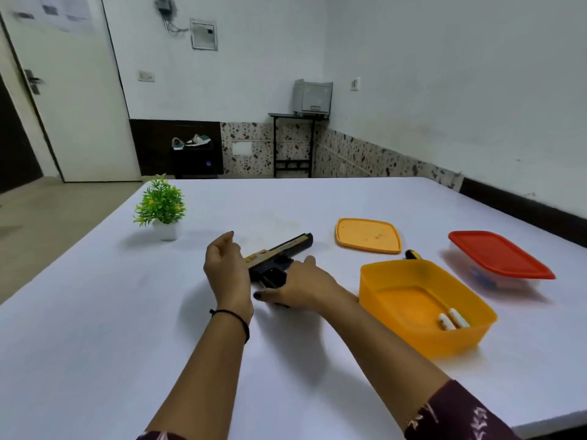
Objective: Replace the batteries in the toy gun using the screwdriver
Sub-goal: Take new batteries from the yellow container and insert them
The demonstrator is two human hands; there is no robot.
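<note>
The black and gold toy gun (279, 250) lies on the white table (95, 312), its barrel pointing to the far right. My right hand (298, 285) rests on the gun's grip, thumb stretched out to the left; the grip is mostly hidden under it. My left hand (227, 268) hovers just left of the gun's rear with loosely curled fingers, holding nothing that I can see. Two white batteries (452, 319) lie in the open orange box (397, 281). A yellow and black screwdriver handle (413, 255) peeks out behind that box.
An orange lid (368, 235) lies flat beyond the gun. A closed box with a red lid (498, 258) stands at the right. A small potted plant (162, 206) stands at the far left of the table. The table's right edge runs near the wall.
</note>
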